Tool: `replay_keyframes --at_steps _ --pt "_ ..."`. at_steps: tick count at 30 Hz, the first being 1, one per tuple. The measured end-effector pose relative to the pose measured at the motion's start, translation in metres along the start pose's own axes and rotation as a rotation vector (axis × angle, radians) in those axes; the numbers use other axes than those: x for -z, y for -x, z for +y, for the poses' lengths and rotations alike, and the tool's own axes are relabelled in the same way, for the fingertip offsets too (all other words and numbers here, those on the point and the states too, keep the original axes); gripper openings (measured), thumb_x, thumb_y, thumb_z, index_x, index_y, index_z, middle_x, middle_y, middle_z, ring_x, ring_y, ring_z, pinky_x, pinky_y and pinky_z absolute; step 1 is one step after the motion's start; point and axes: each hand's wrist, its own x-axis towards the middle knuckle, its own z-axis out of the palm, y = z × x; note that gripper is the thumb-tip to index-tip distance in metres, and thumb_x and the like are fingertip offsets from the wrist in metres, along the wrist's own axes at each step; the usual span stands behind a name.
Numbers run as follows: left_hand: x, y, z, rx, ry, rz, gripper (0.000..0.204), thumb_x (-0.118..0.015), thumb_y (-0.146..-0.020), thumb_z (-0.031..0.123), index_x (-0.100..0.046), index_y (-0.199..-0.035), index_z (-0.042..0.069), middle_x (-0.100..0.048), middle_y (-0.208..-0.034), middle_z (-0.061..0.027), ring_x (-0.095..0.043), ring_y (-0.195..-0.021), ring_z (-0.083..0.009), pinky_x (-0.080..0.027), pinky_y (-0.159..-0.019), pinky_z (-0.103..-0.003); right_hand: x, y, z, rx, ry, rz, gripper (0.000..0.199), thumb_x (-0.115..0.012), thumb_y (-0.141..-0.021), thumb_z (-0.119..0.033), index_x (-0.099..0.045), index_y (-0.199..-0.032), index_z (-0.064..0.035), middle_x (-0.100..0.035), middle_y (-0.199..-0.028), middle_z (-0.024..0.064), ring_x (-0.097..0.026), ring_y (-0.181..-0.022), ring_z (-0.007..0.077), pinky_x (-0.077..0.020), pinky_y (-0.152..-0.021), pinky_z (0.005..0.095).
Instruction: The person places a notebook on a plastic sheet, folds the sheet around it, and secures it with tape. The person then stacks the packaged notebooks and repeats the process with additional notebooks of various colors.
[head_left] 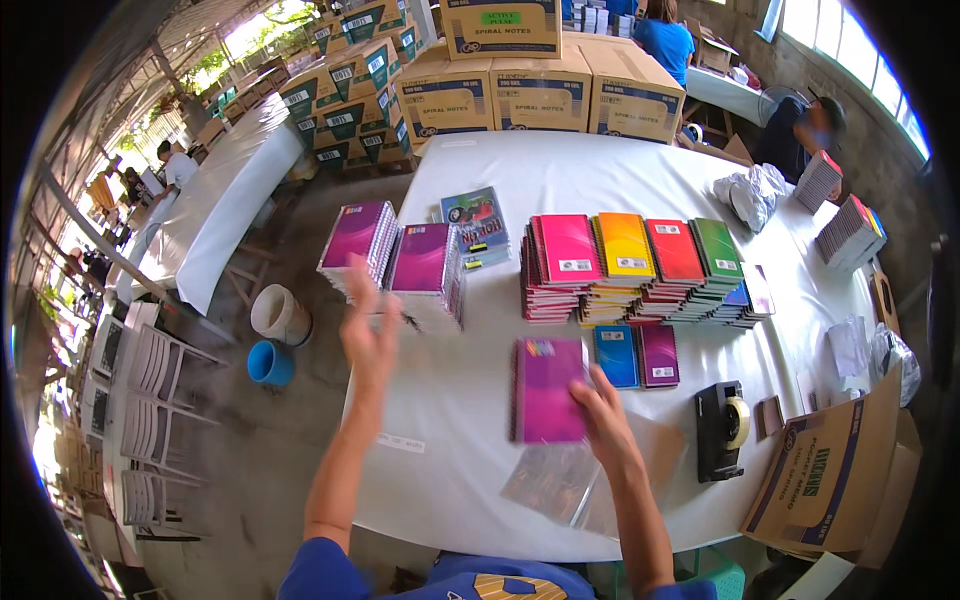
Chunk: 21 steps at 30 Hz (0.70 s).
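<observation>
My right hand (606,412) grips the right edge of a purple spiral notebook (545,392), fingers hidden beneath it and thumb on top. It is held above the near part of the white table. My left hand (368,330) is raised beside two tall stacks of purple notebooks (424,258), slightly blurred, fingers stretched out and nothing in it. Clear plastic sleeves (556,484) lie flat below the held notebook. Just beyond it rest a blue notebook (616,357) and a purple one (658,355). Piles of pink (568,250), yellow (625,246), red (676,251) and green notebooks (716,250) stand behind.
A black tape dispenser (718,430) sits right of the sleeves, near an open cardboard box (825,470). Picture-covered notebooks (474,222) lie behind the purple stacks. Cartons (540,95) line the far edge. Two buckets (281,314) stand on the floor at left. People work beyond.
</observation>
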Motion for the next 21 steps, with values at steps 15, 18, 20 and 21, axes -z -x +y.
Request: replay_keyframes --at_steps 15,18,20,21 --pt "0.050 -0.136 -0.154 0.742 0.654 -0.314 0.068 -0.073 -0.085 0.020 -0.042 -0.143 0.003 -0.055 -0.131 -0.0041 -0.055 -0.112 -0.0113 -0.043 -0.097 -0.026 -0.194 -0.221 0.032 0.555 0.710 0.171 0.059 -0.059 -0.091 -0.026 -0.044 -0.132 0.0122 -0.045 -0.119 0.0330 -0.050 -0.106 0.0421 -0.0433 -0.093 0.0435" --pt "0.048 -0.139 -0.159 0.726 0.667 -0.311 0.067 -0.072 -0.085 0.019 -0.042 -0.143 0.003 -0.056 -0.130 -0.0039 -0.055 -0.111 -0.0107 -0.043 -0.095 -0.025 -0.214 -0.225 0.046 0.615 0.811 0.390 0.056 -0.058 -0.091 -0.023 -0.042 -0.133 0.0118 -0.043 -0.119 0.0317 -0.048 -0.105 0.0419 -0.0417 -0.093 0.0460" --pt "0.056 -0.140 -0.158 0.700 0.627 -0.328 0.066 -0.071 -0.086 0.020 -0.042 -0.143 0.003 -0.056 -0.130 -0.0037 -0.055 -0.111 -0.0107 -0.043 -0.095 -0.025 -0.218 -0.227 0.048 0.642 0.763 0.407 0.043 -0.053 -0.092 -0.015 -0.047 -0.125 0.0119 -0.043 -0.114 0.0270 -0.048 -0.099 0.0361 -0.0414 -0.089 0.0441" --pt "0.054 -0.139 -0.158 0.678 0.594 -0.346 0.065 -0.070 -0.087 0.020 -0.042 -0.143 0.003 -0.055 -0.130 -0.0034 -0.055 -0.111 -0.0106 -0.042 -0.096 -0.025 -0.215 -0.231 0.050 0.652 0.755 0.407 0.037 -0.053 -0.092 -0.014 -0.048 -0.119 0.0112 -0.044 -0.112 0.0279 -0.048 -0.099 0.0374 -0.0412 -0.089 0.0453"
